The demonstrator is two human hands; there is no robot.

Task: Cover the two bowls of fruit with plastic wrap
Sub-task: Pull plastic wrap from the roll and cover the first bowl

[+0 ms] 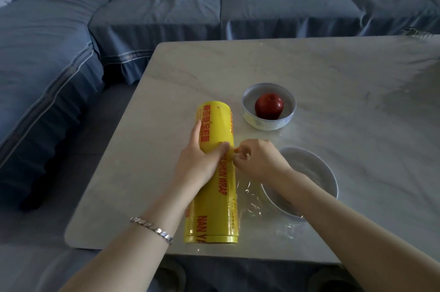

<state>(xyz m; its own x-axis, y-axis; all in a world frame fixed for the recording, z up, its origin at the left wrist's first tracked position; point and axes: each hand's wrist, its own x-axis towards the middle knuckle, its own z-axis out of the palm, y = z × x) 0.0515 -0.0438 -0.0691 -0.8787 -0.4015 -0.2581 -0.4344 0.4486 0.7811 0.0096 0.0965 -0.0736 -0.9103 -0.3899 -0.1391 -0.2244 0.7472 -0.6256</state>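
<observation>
- Left hand (202, 160) grips the yellow cylindrical roll of plastic wrap (216, 196), which lies on the pale marble desk (333, 77).
- Right hand (257, 158), fingers curled, pinches the roll's film edge.
- The white ceramic bowl holding a red apple (269, 125) is just beyond the roll's far end; the near white bowl (316, 172) sits under the right forearm.

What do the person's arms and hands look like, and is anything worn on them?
The left forearm and the right forearm are bare, with no sleeves in view. The left wrist wears a silver bracelet of small faceted links. The left hand and the right hand have no gloves; no ring shows.
</observation>
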